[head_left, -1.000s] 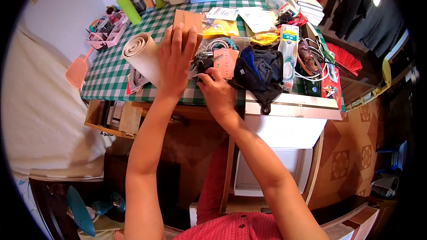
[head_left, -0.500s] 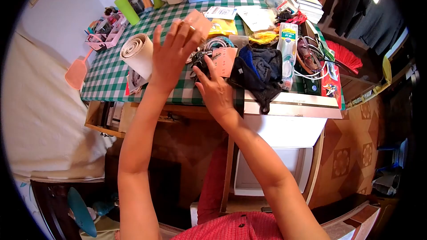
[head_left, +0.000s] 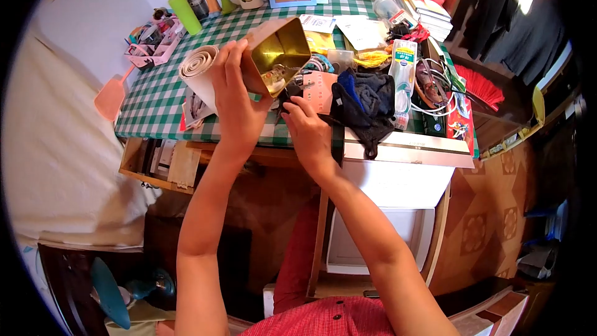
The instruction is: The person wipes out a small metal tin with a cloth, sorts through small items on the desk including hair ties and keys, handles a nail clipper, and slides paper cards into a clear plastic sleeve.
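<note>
My left hand [head_left: 237, 96] grips a square tin [head_left: 287, 43] by its outer side, holding it tilted above the table. The tin's gold inside faces me, with a few small things [head_left: 273, 79] lying at the bottom. Just below its rim, my right hand [head_left: 311, 134] has its fingers drawn together at a small dark object [head_left: 290, 92]; I cannot tell what that object is. Beside those fingers lies a flat pink printed piece [head_left: 320, 92]. A crumpled dark cloth [head_left: 367, 102] rests to the right of my right hand. A cream roll [head_left: 199, 78] stands left of the tin.
A green checked cloth [head_left: 149, 126] covers the cluttered table. At its right are a toothbrush pack [head_left: 404, 65], white cables [head_left: 444, 102] and stacked books [head_left: 429, 15]. A pink basket [head_left: 166, 51] stands at the left. Open drawers [head_left: 163, 180] jut out below the front edge.
My left hand has turned the tin so its gold inside now shows toward me. My right hand's fingers have drawn together near the dark object. The view has shifted slightly.
</note>
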Action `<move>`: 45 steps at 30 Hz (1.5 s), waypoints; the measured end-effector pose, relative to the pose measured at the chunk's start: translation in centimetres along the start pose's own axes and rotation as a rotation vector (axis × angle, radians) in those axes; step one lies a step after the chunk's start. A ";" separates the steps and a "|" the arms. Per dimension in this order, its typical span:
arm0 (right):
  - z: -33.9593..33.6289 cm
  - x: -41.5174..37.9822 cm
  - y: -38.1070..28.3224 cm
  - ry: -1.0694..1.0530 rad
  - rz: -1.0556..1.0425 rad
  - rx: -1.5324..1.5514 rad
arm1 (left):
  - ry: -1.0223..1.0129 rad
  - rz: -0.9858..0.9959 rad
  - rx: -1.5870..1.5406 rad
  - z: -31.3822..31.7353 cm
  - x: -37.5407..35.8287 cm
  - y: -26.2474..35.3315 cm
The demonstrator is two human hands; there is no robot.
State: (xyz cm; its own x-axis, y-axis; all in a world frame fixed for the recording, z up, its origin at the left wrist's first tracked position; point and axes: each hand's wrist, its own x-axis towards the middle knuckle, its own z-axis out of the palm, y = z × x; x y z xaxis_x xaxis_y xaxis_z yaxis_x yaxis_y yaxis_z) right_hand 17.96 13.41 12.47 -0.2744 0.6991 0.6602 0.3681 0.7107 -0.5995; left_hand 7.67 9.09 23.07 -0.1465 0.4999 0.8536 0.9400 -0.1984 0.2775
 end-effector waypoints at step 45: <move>-4.7 10.8 3.5 -0.483 0.051 -0.126 | 0.071 -0.293 -0.113 -3.9 -11.9 2.1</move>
State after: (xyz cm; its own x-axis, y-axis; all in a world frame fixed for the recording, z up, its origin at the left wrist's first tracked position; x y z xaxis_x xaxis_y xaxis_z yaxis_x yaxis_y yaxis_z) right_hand 20.49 23.10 19.60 -0.6223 0.7104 0.3286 0.4882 0.6805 -0.5464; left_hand 10.18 -0.54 15.21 -0.4305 0.4907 0.7576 0.8151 -0.1493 0.5598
